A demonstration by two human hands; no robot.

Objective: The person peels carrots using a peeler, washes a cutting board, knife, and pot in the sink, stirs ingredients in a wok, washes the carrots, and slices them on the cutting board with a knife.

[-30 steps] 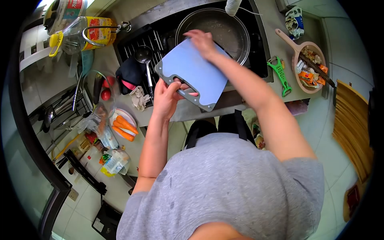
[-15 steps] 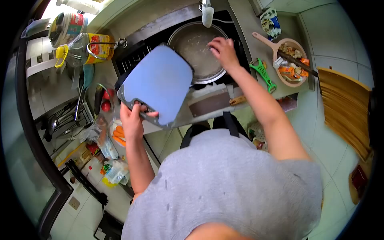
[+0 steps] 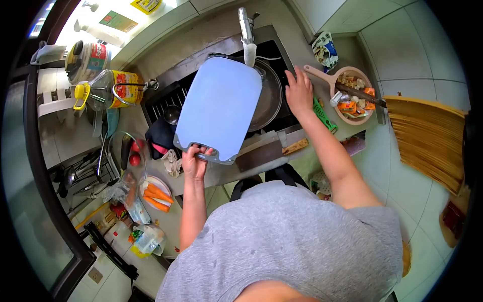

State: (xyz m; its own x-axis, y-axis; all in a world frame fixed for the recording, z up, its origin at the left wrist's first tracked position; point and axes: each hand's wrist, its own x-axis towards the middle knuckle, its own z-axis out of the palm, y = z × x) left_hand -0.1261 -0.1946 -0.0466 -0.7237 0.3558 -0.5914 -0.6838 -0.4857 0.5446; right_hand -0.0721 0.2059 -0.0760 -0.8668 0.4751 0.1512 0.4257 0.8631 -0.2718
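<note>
My left hand is closed round the handle slot of a pale blue cutting board. The board is held over the sink and hides part of a round metal pan. My right hand is open, its fingers stretched out at the right rim of the sink, with nothing in them. Beside its wrist lies a green peeler. A faucet reaches over the top of the board. Along the sink's front edge rests a cleaver with a wooden handle.
A pink strainer with scraps and wrappers stands on the right. At left are an oil jug, a plate of carrots, tomatoes in a clear bowl and a dark cloth. A bamboo mat is at far right.
The cutting board has moved right and turned more upright, covering more of the pan. My right hand has left the pan and shifted right to the sink's rim. The view has shifted slightly.
</note>
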